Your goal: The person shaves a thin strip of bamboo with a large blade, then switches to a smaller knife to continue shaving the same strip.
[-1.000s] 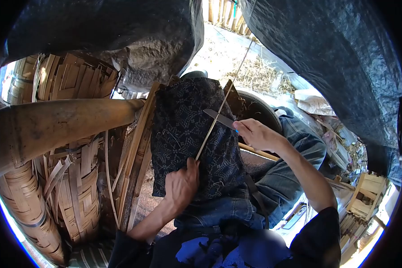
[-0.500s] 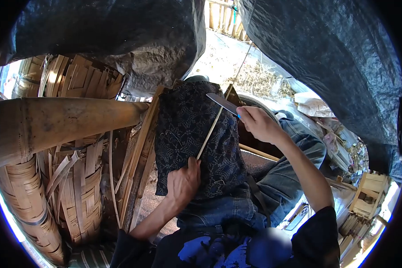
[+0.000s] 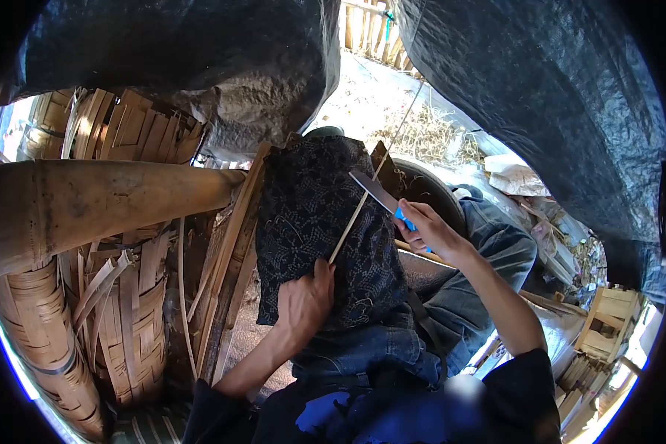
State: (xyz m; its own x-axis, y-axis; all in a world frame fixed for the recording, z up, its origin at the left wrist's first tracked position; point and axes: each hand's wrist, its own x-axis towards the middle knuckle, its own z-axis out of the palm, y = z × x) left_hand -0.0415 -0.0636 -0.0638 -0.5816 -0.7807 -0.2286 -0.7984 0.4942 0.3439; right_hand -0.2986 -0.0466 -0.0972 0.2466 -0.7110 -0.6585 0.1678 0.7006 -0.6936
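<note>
A long, thin bamboo strip (image 3: 353, 220) runs up and away from my left hand (image 3: 305, 302), whose thumb and fingers are closed on its near end. My right hand (image 3: 431, 231) grips a knife (image 3: 375, 192) by its blue handle. The blade lies across the strip, touching or nearly touching it; the exact contact cannot be made out. Under the strip, a dark patterned cloth (image 3: 311, 200) covers my lap. Beyond the blade the strip narrows and stretches out toward the bright ground.
A thick bamboo pole (image 3: 118, 196) juts in from the left, above woven bamboo baskets (image 3: 41, 318). Dark plastic sheeting (image 3: 540, 96) hangs on both sides. A round dark container (image 3: 425, 189) stands beyond my right hand, and a small wooden crate (image 3: 610, 318) is at far right.
My right hand and the knife have moved slightly down and to the right, toward me, along the strip. More of the blue handle shows. My left hand has barely shifted.
</note>
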